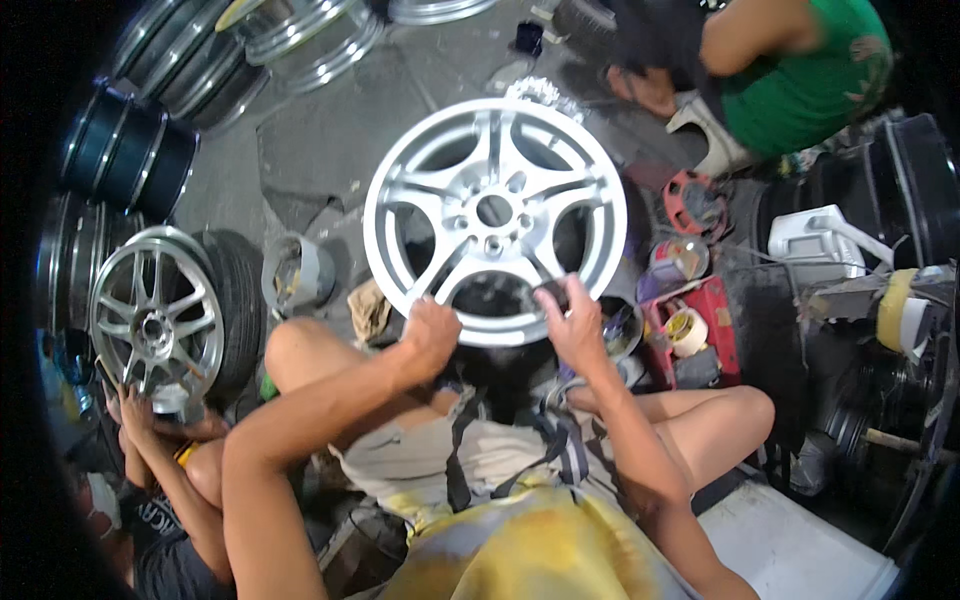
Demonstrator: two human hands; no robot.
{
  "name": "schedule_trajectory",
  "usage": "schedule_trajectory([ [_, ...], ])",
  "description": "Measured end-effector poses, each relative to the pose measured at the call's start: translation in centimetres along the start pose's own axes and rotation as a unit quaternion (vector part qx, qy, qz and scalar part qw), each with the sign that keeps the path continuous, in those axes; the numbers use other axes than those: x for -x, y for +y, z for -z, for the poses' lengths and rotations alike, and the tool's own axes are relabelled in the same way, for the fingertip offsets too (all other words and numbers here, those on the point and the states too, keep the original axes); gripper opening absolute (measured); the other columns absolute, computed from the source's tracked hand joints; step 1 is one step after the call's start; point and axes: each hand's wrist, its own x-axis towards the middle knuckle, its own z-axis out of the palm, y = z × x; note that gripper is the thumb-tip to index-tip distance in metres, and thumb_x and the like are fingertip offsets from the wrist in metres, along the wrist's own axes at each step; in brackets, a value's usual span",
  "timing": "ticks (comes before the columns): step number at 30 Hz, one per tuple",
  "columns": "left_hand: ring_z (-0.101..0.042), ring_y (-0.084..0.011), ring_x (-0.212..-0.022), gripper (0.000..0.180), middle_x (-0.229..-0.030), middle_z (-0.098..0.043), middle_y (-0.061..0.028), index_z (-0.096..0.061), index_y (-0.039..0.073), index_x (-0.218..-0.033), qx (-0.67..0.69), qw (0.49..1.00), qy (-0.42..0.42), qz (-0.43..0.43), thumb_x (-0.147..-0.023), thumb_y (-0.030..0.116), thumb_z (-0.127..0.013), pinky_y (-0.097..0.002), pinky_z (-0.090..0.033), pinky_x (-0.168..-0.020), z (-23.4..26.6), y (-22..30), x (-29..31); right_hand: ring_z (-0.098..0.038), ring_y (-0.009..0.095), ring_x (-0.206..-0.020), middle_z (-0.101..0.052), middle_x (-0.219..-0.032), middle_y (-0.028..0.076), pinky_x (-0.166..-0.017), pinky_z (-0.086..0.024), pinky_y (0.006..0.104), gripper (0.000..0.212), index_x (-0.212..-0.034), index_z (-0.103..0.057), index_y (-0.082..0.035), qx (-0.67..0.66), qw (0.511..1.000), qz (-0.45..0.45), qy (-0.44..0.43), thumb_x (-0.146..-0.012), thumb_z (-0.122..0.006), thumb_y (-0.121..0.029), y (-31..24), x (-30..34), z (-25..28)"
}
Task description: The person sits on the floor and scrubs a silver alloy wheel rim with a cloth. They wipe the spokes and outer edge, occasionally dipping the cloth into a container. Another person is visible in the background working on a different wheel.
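A silver alloy wheel rim (590, 180) with paired spokes and a ring of bolt holes faces up in front of me, above my crossed legs. My left hand (432, 335) is closed round its near left edge. At the near right edge my right hand (574, 318) pinches a small dark pad (549, 291) between thumb and fingers, against a spoke end. Whether the pad is sandpaper or a sponge I cannot tell. My fingers' undersides are hidden.
A co-worker at left handles another grey wheel rim (157, 335) beside a tire (232, 290). Another person in green (810, 90) sits at the far right. A plastic tub (300, 272), a red crate (725, 330), a white jug (815, 243) and stacked rims (130, 150) stand around.
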Motion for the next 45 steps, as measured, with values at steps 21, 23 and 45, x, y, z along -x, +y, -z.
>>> schedule_trajectory([
  [21,-0.067,-0.0394,-0.071,0.062,-0.074,-0.066,-0.0220,-0.048,0.000,-0.142,0.455,0.885,0.030,0.094,-0.087,0.014,-0.072,-0.0501,-0.052,-0.066,6.5,0.2,4.6,-0.065,0.027,-0.082,-0.062,-0.088,0.013,-0.073,-0.052,0.0373,0.019,-0.094,-0.065,0.004,-0.060,0.972,-0.036,-0.224,-0.085,-0.078,-0.008,2.9,-4.3,-4.3],
  [23,-0.067,-0.0350,-0.072,0.067,-0.077,-0.066,-0.0194,-0.045,-0.003,-0.145,0.403,0.912,0.019,0.075,-0.087,0.016,-0.072,-0.0467,-0.052,-0.066,5.4,0.0,3.9,-0.065,0.027,-0.082,-0.062,-0.089,0.013,-0.074,-0.052,0.0370,0.019,-0.096,-0.065,0.003,-0.083,0.964,-0.079,-0.241,-0.084,-0.078,-0.006,2.3,-4.7,-4.9],
  [45,-0.071,-0.0411,-0.074,0.031,-0.077,-0.069,-0.0220,-0.066,0.005,-0.116,0.369,0.883,0.141,0.254,-0.096,0.029,-0.059,-0.0499,-0.057,-0.072,6.2,-16.4,-2.6,-0.061,0.038,-0.091,-0.060,-0.094,0.018,-0.082,-0.049,0.0438,0.016,-0.102,-0.072,0.002,-0.049,0.949,-0.037,-0.309,-0.091,-0.069,-0.008,2.9,-5.1,-9.5],
])
